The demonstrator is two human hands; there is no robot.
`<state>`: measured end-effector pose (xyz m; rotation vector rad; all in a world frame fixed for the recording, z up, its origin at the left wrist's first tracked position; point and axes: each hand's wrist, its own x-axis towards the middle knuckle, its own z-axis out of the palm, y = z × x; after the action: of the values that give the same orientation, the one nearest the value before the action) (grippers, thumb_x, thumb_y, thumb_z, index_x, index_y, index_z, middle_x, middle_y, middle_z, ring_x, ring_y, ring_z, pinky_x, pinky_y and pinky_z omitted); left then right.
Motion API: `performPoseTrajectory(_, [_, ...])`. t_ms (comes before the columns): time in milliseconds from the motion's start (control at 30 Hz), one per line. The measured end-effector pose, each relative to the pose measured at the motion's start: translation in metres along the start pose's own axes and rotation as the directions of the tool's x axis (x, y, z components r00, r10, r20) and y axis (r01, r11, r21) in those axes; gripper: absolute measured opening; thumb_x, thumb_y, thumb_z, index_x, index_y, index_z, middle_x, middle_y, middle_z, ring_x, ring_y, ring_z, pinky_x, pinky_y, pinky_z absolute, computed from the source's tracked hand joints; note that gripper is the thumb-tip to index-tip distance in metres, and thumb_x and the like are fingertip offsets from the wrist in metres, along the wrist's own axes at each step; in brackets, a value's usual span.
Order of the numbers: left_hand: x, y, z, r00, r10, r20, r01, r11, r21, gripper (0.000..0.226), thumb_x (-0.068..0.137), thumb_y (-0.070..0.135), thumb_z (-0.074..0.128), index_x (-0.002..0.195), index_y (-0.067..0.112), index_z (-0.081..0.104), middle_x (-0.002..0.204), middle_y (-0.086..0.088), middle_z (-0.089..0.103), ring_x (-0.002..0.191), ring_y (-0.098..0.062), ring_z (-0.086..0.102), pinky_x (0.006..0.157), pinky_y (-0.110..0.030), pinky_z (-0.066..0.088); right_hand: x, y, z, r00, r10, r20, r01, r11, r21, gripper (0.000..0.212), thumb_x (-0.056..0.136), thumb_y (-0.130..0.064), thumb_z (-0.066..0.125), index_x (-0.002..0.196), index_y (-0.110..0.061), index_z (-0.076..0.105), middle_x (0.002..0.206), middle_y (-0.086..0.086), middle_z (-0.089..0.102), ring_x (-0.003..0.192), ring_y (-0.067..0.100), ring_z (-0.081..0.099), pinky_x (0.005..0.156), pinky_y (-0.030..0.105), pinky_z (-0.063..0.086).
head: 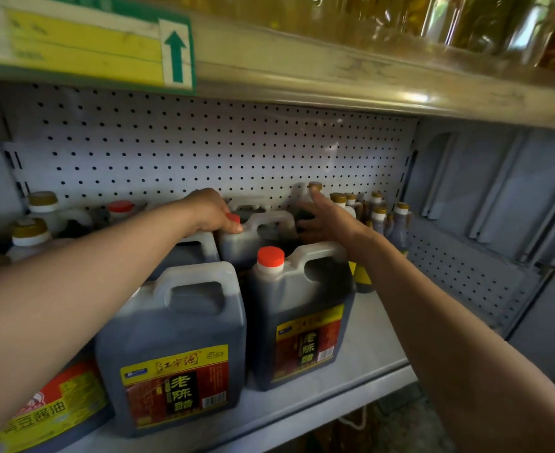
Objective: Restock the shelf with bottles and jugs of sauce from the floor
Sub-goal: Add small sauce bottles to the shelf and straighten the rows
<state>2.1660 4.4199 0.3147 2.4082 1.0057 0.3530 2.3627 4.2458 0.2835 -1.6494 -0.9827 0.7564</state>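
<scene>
Both forearms extend from the near edge toward the far side of the shelf (pixel 351 367), a pale grey metal deck. At the near left edge lies a jug with a red and yellow label (pixel 50 416), partly under the left forearm. Just right of it stands the near left vinegar jug (pixel 175 348), dark liquid, translucent handle, yellow and red label. Beside it, slightly farther, stands the near right vinegar jug (pixel 299 318) with a red cap. Behind these sits the rear jug (pixel 256 233), also dark with a translucent handle. The left hand (pixel 212 212) is palm down on top of the rear jug, its grip curled over the red cap with the thumb at the cap's side. The right hand (pixel 327 219) reaches past the near right jug; its grip is loose, fingers extended, index finger pointing up and far; the lower fingers touch the right end of the rear jug's handle without closing on it. Far right stands a cluster of small gold-capped bottles (pixel 380 217); far left, larger gold-capped bottles (pixel 37 220). The white perforated back panel (pixel 204 148) closes the bay. Overhead, the upper shelf edge (pixel 302 73) carries a yellow tag with a green arrow (pixel 176 55) and bottles of oil (pixel 465 21).
</scene>
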Motion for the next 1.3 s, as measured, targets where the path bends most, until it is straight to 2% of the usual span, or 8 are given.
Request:
performPoseTrajectory(133, [-0.021, 0.021, -0.01, 0.994, 0.051, -0.097, -0.046, 0.998, 0.052, 0.073, 0.077, 0.052, 0.079, 0.132, 0.008, 0.059, 0.135, -0.011, 0.058, 0.114, -0.025, 0.056, 0.092, -0.033, 0.044, -0.031, 0.004, 0.006, 0.994, -0.078, -0.077, 0.077, 0.997, -0.021, 0.065, 0.1, -0.069, 0.031, 0.15, -0.03, 0.046, 0.145, 0.002, 0.051, 0.135, 0.023, 0.049, 0.113, 0.04, 0.037])
performPoseTrajectory(233, [-0.045, 0.039, -0.012, 0.964, 0.118, -0.238, -0.153, 0.979, -0.134, 0.088, 0.076, 0.055, 0.079, 0.146, 0.014, 0.044, 0.146, -0.009, 0.05, 0.128, -0.027, 0.052, 0.103, -0.037, 0.045, -0.054, 0.015, 0.013, 0.977, -0.141, -0.159, 0.15, 0.988, 0.046, 0.079, 0.087, -0.077, 0.05, 0.146, -0.025, 0.052, 0.143, 0.003, 0.058, 0.133, 0.021, 0.054, 0.117, 0.044, 0.037])
performPoseTrajectory(333, [-0.081, 0.048, 0.01, 0.939, 0.119, -0.321, -0.229, 0.917, -0.328, 0.081, 0.079, 0.056, 0.077, 0.144, 0.02, 0.044, 0.145, -0.008, 0.051, 0.126, -0.026, 0.054, 0.105, -0.042, 0.046, -0.078, 0.037, 0.019, 0.962, -0.131, -0.239, 0.166, 0.977, 0.133, 0.081, 0.074, -0.078, 0.066, 0.136, -0.027, 0.061, 0.133, 0.004, 0.067, 0.125, 0.022, 0.062, 0.115, 0.046, 0.042])
performPoseTrajectory(400, [-0.11, 0.047, 0.035, 0.929, 0.108, -0.353, -0.249, 0.889, -0.383, 0.074, 0.083, 0.054, 0.073, 0.142, 0.021, 0.045, 0.143, -0.007, 0.052, 0.128, -0.026, 0.052, 0.105, -0.039, 0.045, -0.093, 0.058, 0.021, 0.961, -0.145, -0.234, 0.187, 0.968, 0.169, 0.067, 0.082, -0.07, 0.066, 0.13, -0.024, 0.065, 0.13, 0.004, 0.069, 0.124, 0.023, 0.063, 0.114, 0.046, 0.043])
performPoseTrajectory(600, [-0.208, 0.041, 0.111, 0.773, 0.225, -0.593, -0.461, 0.841, -0.283, 0.055, 0.092, 0.034, 0.067, 0.142, 0.018, 0.049, 0.139, -0.003, 0.051, 0.131, -0.016, 0.044, 0.107, -0.024, 0.033, -0.128, 0.1, 0.036, 0.955, -0.186, -0.233, 0.24, 0.943, 0.231, 0.064, 0.09, -0.065, 0.06, 0.147, -0.038, 0.049, 0.151, -0.012, 0.052, 0.141, 0.011, 0.046, 0.116, 0.039, 0.039])
performPoseTrajectory(767, [-0.233, 0.04, 0.179, 0.843, 0.01, -0.538, -0.248, 0.895, -0.371, 0.063, 0.097, 0.045, 0.056, 0.153, 0.033, 0.03, 0.147, -0.002, 0.037, 0.138, -0.015, 0.033, 0.105, -0.019, 0.023, -0.146, 0.121, 0.038, 0.964, -0.187, -0.19, 0.228, 0.947, 0.225, 0.076, 0.089, -0.072, 0.056, 0.155, -0.051, 0.026, 0.166, -0.013, 0.025, 0.151, 0.013, 0.028, 0.121, 0.045, 0.032])
performPoseTrajectory(1000, [-0.239, 0.041, 0.231, 0.92, -0.209, -0.331, 0.013, 0.862, -0.507, 0.064, 0.1, 0.054, 0.042, 0.153, 0.055, 0.005, 0.159, -0.008, 0.03, 0.143, -0.029, 0.034, 0.113, -0.047, 0.036, -0.168, 0.149, 0.054, 0.921, -0.274, -0.276, 0.335, 0.92, 0.203, 0.043, 0.101, -0.053, 0.05, 0.14, -0.064, 0.037, 0.156, -0.016, 0.043, 0.142, 0.007, 0.043, 0.116, 0.049, 0.041])
performPoseTrajectory(1300, [-0.236, 0.068, 0.243, 0.912, -0.318, -0.261, 0.088, 0.771, -0.631, 0.066, 0.101, 0.055, 0.038, 0.151, 0.057, -0.006, 0.167, -0.014, 0.001, 0.148, -0.035, 0.026, 0.113, -0.048, 0.034, -0.17, 0.16, 0.061, 0.934, -0.244, -0.262, 0.311, 0.916, 0.254, 0.039, 0.102, -0.053, 0.05, 0.134, -0.072, 0.039, 0.144, -0.032, 0.046, 0.137, 0.002, 0.046, 0.118, 0.044, 0.039])
